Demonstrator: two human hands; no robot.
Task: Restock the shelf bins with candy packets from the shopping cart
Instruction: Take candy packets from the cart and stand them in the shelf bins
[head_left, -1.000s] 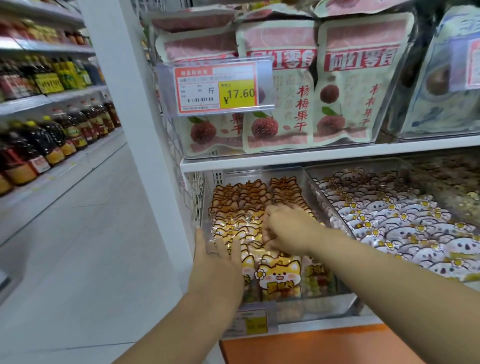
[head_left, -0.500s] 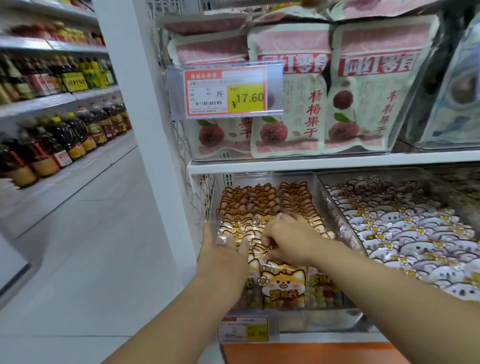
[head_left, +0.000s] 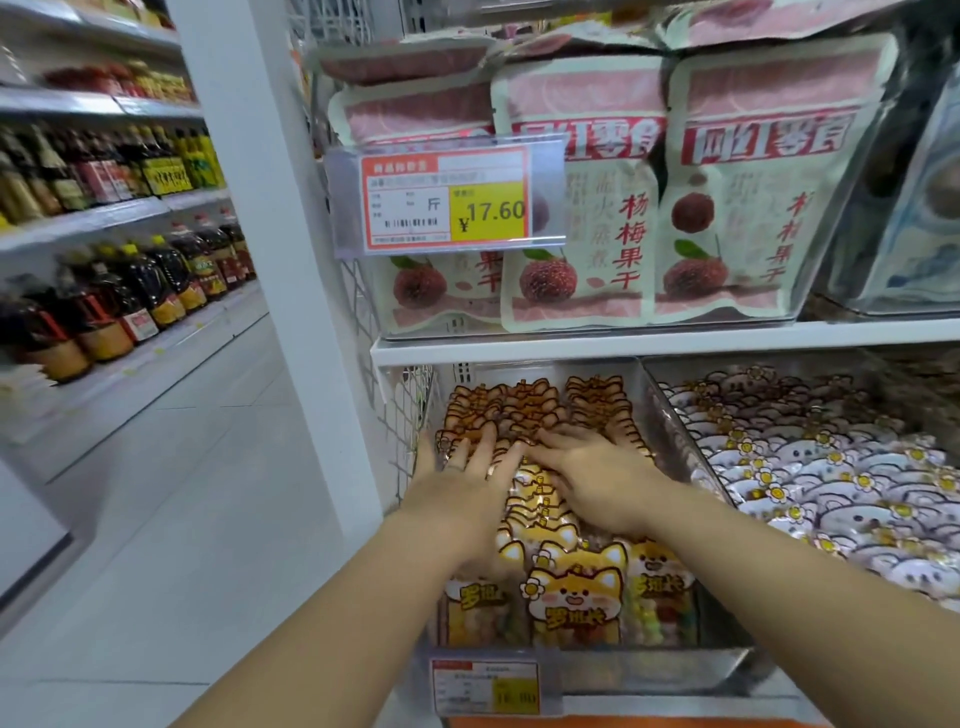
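A clear plastic shelf bin (head_left: 649, 670) on the lower shelf is packed with rows of orange and yellow fox-shaped candy packets (head_left: 574, 597). My left hand (head_left: 467, 478) lies flat on the left rows, fingers straight and spread. My right hand (head_left: 592, 475) presses flat on the middle rows, fingers pointing left toward the left hand. Both hands touch the packets' tops and hold nothing. No shopping cart is in view.
A second bin (head_left: 670, 410) to the right holds white flower-printed packets (head_left: 810, 467). Above, pink bayberry pouches (head_left: 576, 197) stand behind a 17.60 price tag (head_left: 447, 195). A white shelf post (head_left: 270, 208) stands left. Oil bottles (head_left: 130, 291) line the aisle shelves.
Both hands have slid further back over the fox packets. The right hand's curled fingers have straightened flat. The view has moved closer and shifted left.
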